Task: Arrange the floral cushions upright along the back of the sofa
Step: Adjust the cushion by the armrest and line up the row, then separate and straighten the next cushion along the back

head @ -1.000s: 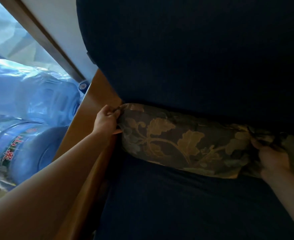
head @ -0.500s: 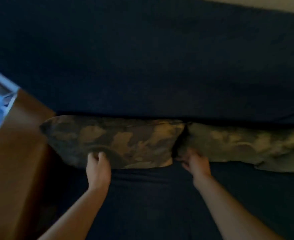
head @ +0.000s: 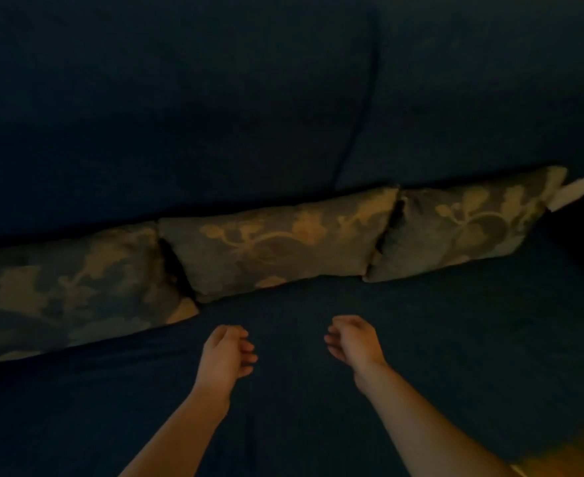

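Nearest the camera, both hands hover over the dark blue sofa seat [head: 438,339], grasping nothing. The left hand [head: 227,354] sits at about 6 o'clock and the right hand [head: 354,342] at about 5 o'clock, each with fingers loosely curled, apart from one another and clear of the cushions.

Beyond them, three floral cushions stand in a row against the sofa backrest [head: 180,115]: the left cushion [head: 70,290] at 9 o'clock, the middle cushion [head: 277,242] near the centre, the right cushion [head: 462,225] at 3 o'clock. Neighbouring corners touch or overlap slightly. A pale tag [head: 573,197] juts from the right cushion's far corner.

The placing step looks finished; this reads as a checking pause. Any next move likely calls only for small nudges to level the row, perhaps tucking that tag away.
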